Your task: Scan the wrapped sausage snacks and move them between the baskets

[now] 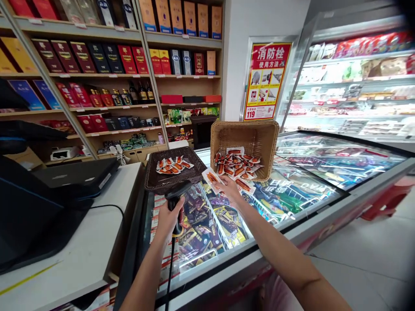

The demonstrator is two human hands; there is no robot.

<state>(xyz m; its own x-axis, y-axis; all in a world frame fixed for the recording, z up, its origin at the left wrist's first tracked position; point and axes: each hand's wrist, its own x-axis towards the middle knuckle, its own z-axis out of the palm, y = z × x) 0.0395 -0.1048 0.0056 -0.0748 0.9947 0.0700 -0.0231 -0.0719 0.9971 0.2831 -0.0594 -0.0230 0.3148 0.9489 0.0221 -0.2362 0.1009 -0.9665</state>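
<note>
My left hand (169, 217) is wrapped round the handle of a black barcode scanner (177, 190), whose cord hangs down toward me. In my right hand (229, 190) is a packaged sausage (212, 176), white-backed with a clear front, pinched between the fingers. Just behind that hand, a tan wicker basket (271, 151) stands tilted toward me with many similar packs heaped inside. One more sausage pack (244, 185) lies at its front edge, by my right wrist. To the left, a dark brown woven basket (152, 170) holds several sausage packs, beyond the scanner's head.
Both baskets rest on a glass-topped chest freezer (301, 194) full of frozen packs. A white counter (87, 242) with a black checkout machine (29, 207) stands at left. Shelves of boxed bottles (113, 58) line the back; a red stool (387, 201) is at right.
</note>
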